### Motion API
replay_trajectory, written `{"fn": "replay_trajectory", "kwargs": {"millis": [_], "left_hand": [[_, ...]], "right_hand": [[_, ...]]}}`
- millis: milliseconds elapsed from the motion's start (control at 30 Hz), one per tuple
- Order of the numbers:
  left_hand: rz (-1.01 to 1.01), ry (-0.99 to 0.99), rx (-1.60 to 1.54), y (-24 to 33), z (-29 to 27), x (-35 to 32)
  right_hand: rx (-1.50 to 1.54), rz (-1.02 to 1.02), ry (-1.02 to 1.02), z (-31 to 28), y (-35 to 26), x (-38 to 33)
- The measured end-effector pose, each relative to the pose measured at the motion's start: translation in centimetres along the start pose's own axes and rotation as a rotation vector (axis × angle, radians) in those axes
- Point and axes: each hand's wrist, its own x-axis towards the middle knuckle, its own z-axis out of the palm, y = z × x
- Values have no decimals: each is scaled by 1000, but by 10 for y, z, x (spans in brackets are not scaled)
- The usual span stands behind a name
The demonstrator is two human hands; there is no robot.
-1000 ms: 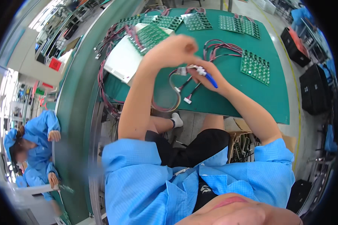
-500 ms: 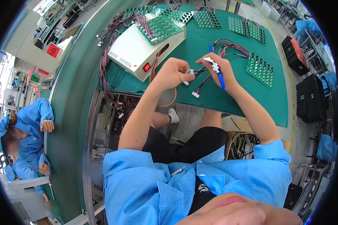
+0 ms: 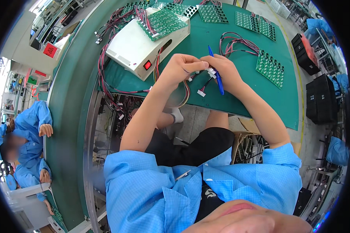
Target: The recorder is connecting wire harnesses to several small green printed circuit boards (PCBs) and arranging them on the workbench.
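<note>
My right hand (image 3: 227, 73) is closed round a blue pen (image 3: 220, 84) that lies slantwise across its fingers. White plug connectors (image 3: 211, 72) stick out at the same fingertips. My left hand (image 3: 177, 70) is pinched shut and meets the right one; a wire connector is in its fingertips, mostly hidden now. Below the hands, a loose white connector (image 3: 201, 93) on a short dark cable rests at the table's near edge. A green circuit board (image 3: 269, 69) with a bundle of red and black wires (image 3: 237, 40) lies to the right, the wires running toward my right hand.
A cream metal box (image 3: 134, 52) with a red switch stands at the left, another circuit board (image 3: 163, 24) on top. Several boards (image 3: 213, 14) line the far side of the green table (image 3: 256, 97). An open carton (image 3: 251, 149) sits below. Across the green conveyor (image 3: 66, 128), a person in blue (image 3: 29, 128) sits.
My two hands have come together; the left moved right, so its fingertips now touch the white connectors at my right hand. The pen has shifted slightly left with that hand.
</note>
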Motion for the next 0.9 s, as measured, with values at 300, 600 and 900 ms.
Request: {"fn": "replay_trajectory", "kwargs": {"millis": [300,600,900], "left_hand": [[195,-17,-139,-38,-10,16],[184,-80,-235,-43,-15,15],[173,-103,-106,-42,-18,14]], "right_hand": [[473,271,-70,-1,15,2],[371,251,-136,0,13,2],[326,312,-166,4,13,3]]}}
